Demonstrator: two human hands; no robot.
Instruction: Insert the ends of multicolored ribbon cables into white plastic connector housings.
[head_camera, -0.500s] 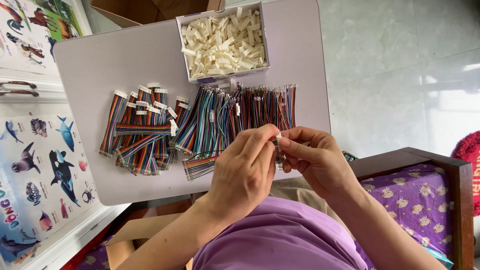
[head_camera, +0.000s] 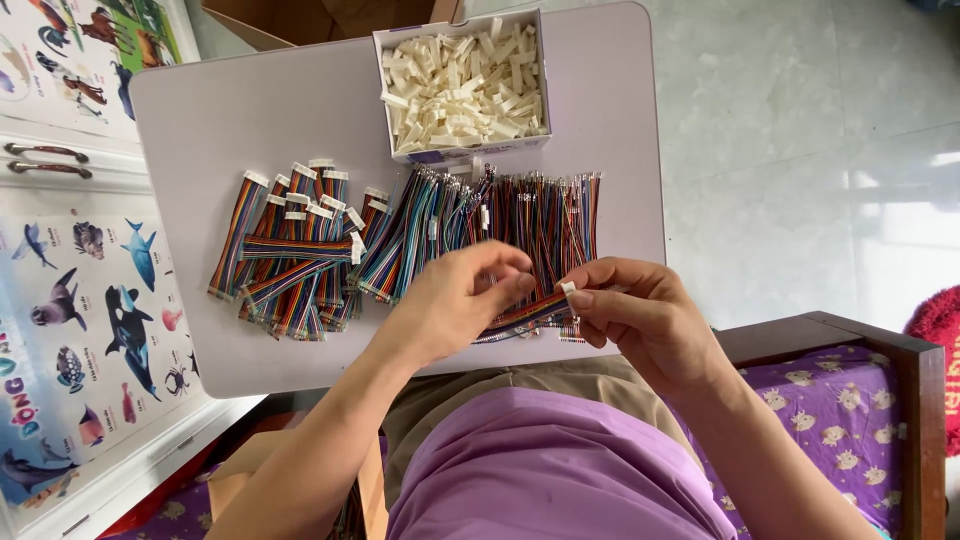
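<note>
The head view is looking down at a person in a purple top sitting at a small table (head_camera: 200, 120). Closest to the camera, the two hands are meeting just over the near edge of the table.

The right hand (head_camera: 640, 315) is pinching a flat strip of rainbow wires (head_camera: 525, 312) near its end. The thumb and first finger are closed tight on it, and a small white plug (head_camera: 568, 288) is sitting at the tip, right by the thumb. The other fingers are curling loosely under it.

The left hand (head_camera: 455, 300) is holding the same strip a little further along. Its fingers are bent and closed around the wires, not spread open. The strip is running sideways between the two hands, tilting up a bit toward the right hand. The plug end is nearer the right hand, so that hand is the closest one to it.

Just past the hands, a big pile of loose wire strips (head_camera: 500, 215) is lying on the table, with the strips pointing away from the person. To the left of it, a second pile of finished strips (head_camera: 290, 250) with white plugs on the ends is lying in a messy heap.

Farther away, at the far edge of the table, a small box (head_camera: 465, 152) is sitting full of little white plugs.

Off to the left, a poster of sea animals (head_camera: 90, 320) is showing. On the right, a purple bed cover (head_camera: 850, 420) is peeking out.
</note>
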